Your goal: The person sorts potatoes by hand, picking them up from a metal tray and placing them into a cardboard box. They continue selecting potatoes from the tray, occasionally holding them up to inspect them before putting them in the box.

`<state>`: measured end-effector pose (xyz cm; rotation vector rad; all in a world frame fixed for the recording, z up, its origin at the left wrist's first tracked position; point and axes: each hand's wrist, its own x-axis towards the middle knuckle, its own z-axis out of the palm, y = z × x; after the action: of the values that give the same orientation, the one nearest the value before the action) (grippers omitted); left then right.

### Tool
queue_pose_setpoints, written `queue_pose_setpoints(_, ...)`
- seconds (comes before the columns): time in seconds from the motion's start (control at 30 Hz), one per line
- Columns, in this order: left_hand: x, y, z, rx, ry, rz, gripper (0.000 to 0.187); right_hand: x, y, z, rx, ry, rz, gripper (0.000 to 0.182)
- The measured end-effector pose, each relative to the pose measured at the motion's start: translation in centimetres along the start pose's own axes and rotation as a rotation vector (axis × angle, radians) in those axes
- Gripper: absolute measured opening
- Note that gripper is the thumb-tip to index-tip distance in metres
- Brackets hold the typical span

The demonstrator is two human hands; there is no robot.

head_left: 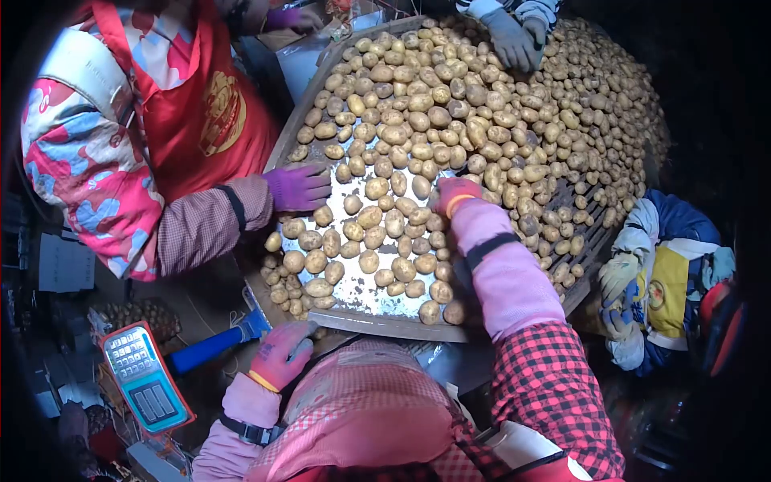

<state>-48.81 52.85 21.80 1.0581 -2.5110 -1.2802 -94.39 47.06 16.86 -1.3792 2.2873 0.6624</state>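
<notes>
Head view, looking down over a sorting table (pixel 385 325) with a raised wooden rim and a pale metal bed. The bed holds loose potatoes (pixel 418 104): thick and heaped at the far end, thin and scattered at the near end, where bare metal shows between them. At the right side the potatoes lie over a slatted section.

Right hand (pixel 454 195), in a red-pink glove with a pink sleeve, reaches out over the middle of the table. It rests palm down on the potatoes, fingers curled among them; cannot tell whether they have closed on one. Potatoes touch the glove on all sides.

Left hand (pixel 281 353), in a pink glove with a yellow cuff, sits below the near rim of the table, off the potatoes. Its fingers are curled on the top edge of something pink and checked at the person's front; the grip itself is hidden. A blue handle (pixel 213 347) lies just beside it.

A weighing scale (pixel 144 377) with an orange frame, keypad and display stands at lower left; its figures are too small to read.

Co-workers: a purple-gloved hand (pixel 299 186) lies flat on potatoes at the left rim, belonging to a person in a red apron (pixel 205 104) with a round gold emblem, writing unreadable. A grey-gloved hand (pixel 511 38) rests on the far heap. A third person in blue and yellow stands at the right side.
</notes>
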Motion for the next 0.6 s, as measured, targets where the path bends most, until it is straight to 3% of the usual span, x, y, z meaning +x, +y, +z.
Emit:
queue_pose_setpoints(0.07, -0.3, -0.7, 0.2, 0.031, 0.050, 0.025, 0.038, -4.6, 2.1, -0.4, 0.489, 0.231, -0.002, 0.038)
queue_pose_setpoints(0.1, -0.3, -1.1, 0.3, 0.023, 0.047, 0.034, 0.038, -4.8, 3.7, 2.1, 0.841, 0.232, -0.089, 0.048)
queue_pose_setpoints(0.13, -0.4, -1.6, 0.5, 0.026, 0.045, 0.026, 0.038, -5.5, 5.1, 4.8, 1.193, 0.230, -0.168, 0.059)
queue_pose_setpoints(0.2, 0.2, -1.4, 1.0, 0.022, -0.006, 0.058, 0.038, -10.3, 4.9, 7.6, 2.036, -0.002, -0.491, 0.073)
queue_pose_setpoints(0.33, 2.9, -0.4, 1.5, -0.032, -0.171, 0.162, 0.039, -17.2, 3.2, 7.2, 2.613, -0.178, -0.518, 0.088)
queue_pose_setpoints(0.37, 3.7, -0.2, 1.8, -0.026, -0.194, 0.227, 0.040, -18.4, 3.2, 7.5, 2.522, -0.086, -0.547, 0.092)
queue_pose_setpoints(0.4, 4.6, 0.2, 2.0, -0.022, -0.217, 0.295, 0.040, -19.9, 3.5, 7.3, 2.693, -0.141, -0.472, 0.091)
queue_pose_setpoints(0.47, 5.7, 1.3, 2.9, -0.009, -0.280, 0.354, 0.040, -21.6, 4.0, 10.1, 2.550, 0.044, -0.544, 0.075)
queue_pose_setpoints(0.5, 6.1, 1.6, 3.6, -0.006, -0.308, 0.385, 0.040, -23.1, 4.4, 10.6, 2.714, 0.011, -0.380, 0.050)
queue_pose_setpoints(0.53, 6.5, 2.0, 4.2, -0.004, -0.330, 0.411, 0.040, -24.3, 4.8, 12.3, 2.727, 0.047, -0.362, 0.050)
queue_pose_setpoints(0.6, 7.1, 3.4, 4.8, -0.013, -0.395, 0.423, 0.041, -27.4, 5.4, 16.8, 1.884, 0.391, -0.145, 0.037)
